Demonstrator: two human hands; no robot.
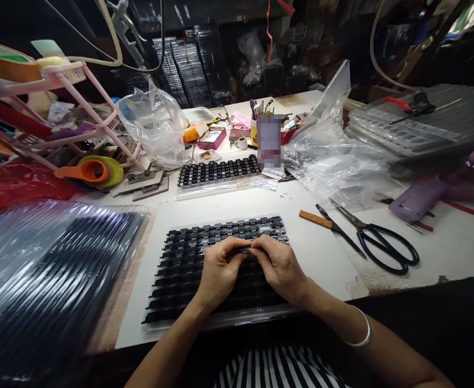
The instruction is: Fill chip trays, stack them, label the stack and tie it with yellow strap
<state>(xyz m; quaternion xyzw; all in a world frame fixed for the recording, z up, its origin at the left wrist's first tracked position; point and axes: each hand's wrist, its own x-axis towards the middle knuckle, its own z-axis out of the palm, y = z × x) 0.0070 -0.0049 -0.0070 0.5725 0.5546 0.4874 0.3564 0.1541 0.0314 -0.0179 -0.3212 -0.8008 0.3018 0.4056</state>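
Both hands meet over a clear plastic tray (237, 315) filled with rows of small black plastic parts (176, 275). Between thumb and fingers, my left hand (221, 269) pinches one end of a small black plastic part (242, 249). The other end is pinched by my right hand (279, 267), so the piece lies level between the fingertips. Its exact kind is too small to tell, and the fingers cover most of it. A few pockets in the tray's upper rows look pale, without a black part.
A second tray of black parts (220, 171) lies farther back. Scissors (382, 237) and a dark pointed tool (342, 231) lie at right. Plastic-wrapped stacked trays (59, 280) fill the left. A pink rack (99, 102), plastic bags (151, 124) and a purple-handled tool (417, 199) surround the white table.
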